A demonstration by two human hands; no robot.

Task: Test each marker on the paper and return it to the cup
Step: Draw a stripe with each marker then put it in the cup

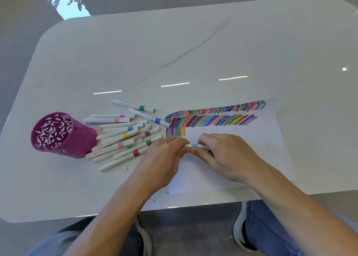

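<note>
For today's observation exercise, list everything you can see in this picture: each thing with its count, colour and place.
table: one, glossy white, fills the view
cup: one, magenta, cut-out pattern, left, apparently empty
loose markers: over a dozen, white with coloured bands, between cup and paper
paper: one white sheet, rows of coloured strokes, right of the markers
blue-banded marker: one, held over the paper
left hand: grips the marker's left end
right hand: grips its right end
</note>
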